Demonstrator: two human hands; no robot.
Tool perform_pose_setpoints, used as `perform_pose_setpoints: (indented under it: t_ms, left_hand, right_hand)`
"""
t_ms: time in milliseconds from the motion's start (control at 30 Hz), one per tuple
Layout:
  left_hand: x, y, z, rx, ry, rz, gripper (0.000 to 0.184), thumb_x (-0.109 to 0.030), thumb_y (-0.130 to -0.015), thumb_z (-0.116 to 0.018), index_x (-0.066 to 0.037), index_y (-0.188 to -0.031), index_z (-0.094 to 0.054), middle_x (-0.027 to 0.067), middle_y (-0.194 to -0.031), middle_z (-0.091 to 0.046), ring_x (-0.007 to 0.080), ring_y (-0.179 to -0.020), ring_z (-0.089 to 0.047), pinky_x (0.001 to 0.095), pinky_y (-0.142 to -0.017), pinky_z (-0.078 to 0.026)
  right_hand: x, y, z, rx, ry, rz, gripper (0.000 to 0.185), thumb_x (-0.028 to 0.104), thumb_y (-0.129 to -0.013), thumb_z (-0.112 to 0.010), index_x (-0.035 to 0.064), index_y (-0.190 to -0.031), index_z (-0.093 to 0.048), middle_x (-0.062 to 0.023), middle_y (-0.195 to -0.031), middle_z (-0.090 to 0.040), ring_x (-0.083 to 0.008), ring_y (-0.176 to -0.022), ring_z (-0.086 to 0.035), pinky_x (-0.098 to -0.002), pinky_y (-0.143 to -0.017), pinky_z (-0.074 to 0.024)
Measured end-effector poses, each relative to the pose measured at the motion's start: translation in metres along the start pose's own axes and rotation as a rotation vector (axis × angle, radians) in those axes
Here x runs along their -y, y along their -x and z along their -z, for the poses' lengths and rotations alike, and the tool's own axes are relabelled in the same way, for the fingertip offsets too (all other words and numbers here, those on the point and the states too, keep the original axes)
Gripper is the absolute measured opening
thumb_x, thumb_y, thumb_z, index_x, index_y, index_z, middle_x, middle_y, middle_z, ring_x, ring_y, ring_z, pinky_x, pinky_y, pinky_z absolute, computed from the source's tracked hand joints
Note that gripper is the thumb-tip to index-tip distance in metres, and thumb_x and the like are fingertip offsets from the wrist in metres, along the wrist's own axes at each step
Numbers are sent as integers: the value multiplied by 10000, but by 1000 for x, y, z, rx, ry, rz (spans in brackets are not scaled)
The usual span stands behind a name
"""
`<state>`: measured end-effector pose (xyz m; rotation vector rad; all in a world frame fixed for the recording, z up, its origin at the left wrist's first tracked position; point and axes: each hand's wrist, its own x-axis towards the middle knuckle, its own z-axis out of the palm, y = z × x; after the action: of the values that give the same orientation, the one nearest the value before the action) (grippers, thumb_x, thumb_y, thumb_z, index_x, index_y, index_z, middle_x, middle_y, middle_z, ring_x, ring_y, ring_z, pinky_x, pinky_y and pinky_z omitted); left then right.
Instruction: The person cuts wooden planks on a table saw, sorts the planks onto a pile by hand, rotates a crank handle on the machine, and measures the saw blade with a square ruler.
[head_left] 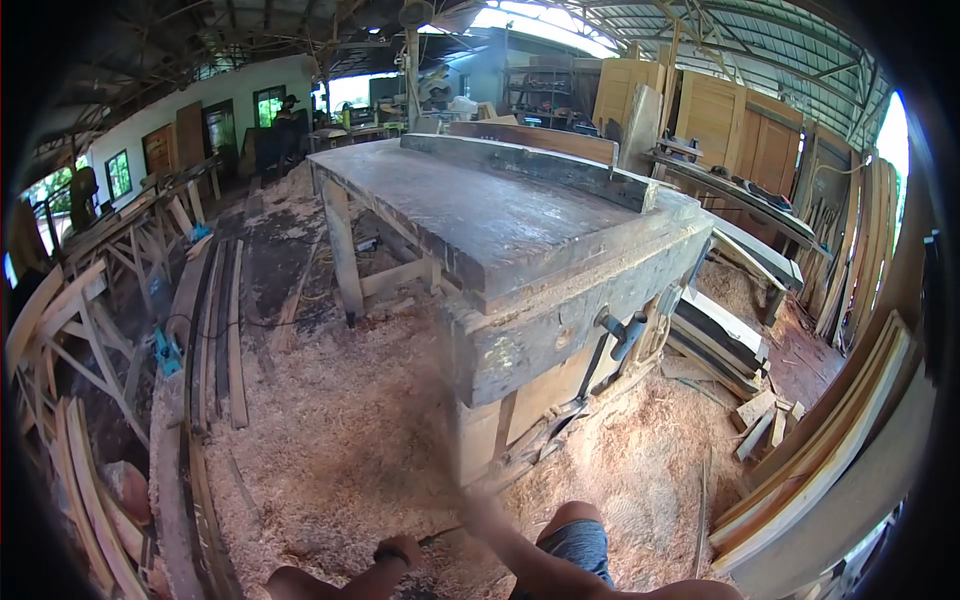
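Observation:
My right hand [450, 455] is smeared by motion in front of the near left corner of the heavy wooden workbench [540, 290]. Its fingers cannot be made out, nor whether they hold anything. Low in the view is my left hand [404, 546], with a dark band at the wrist. Its fingers are not clear either. A thin dark strip [440, 535] shows between this hand and my right forearm. On the bench's front face sits a vise with a grey-blue screw end [629, 336]. A long dark board [520, 165] stands on edge along the far side of the top.
Wood shavings [340, 420] cover the floor. Long planks [212, 340] lie to the left near a trestle [105, 330] and a teal tool [167, 352]. Stacked boards [830, 450] lean at the right. Wooden door panels [740, 125] stand behind; a person [290, 125] is far off.

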<state>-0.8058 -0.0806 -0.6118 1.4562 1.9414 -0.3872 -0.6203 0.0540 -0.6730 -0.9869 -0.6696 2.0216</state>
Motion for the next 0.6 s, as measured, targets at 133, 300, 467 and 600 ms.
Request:
perform_pose_setpoints:
  t_ms: [133,300,467,600]
  left_hand:
    - [3,35,69,-86,213,98,384,-336,-861,-592,-15,-1040,-706,206,-895,-720,322,-913,-710,450,-808,-557]
    - [-44,66,-17,-365,283,154,426,-402,-868,-602,-49,-1086,-698,243,-1073,-685,395,-1033,-663,493,-892,-524]
    - [-6,12,9,6,22,89,416,-400,-881,-601,-65,-1107,-701,208,-1075,-701,328,-1045,-678,451,-881,-539]
    - [18,0,64,69,-52,98,456,-416,-828,-657,-87,-1142,-701,179,-1143,-693,300,-1100,-662,438,-928,-518]
  right_hand:
    - [23,31,-53,-255,232,-226,76,183,-867,-680,154,-849,-612,-28,-596,-450,-206,-465,-446,-330,-436,-363]
    - [-4,-14,-95,-118,825,149,83,183,-882,-642,130,-944,-625,-21,-661,-478,-200,-529,-476,-382,-477,-379]
    - [-10,-28,-36,-36,839,341,206,183,-846,-643,123,-1042,-622,-56,-723,-583,-236,-665,-578,-407,-592,-451]
    - [-27,-11,13,8,1669,610,342,217,-808,-676,114,-1131,-636,-88,-843,-694,-287,-814,-686,-434,-728,-543]
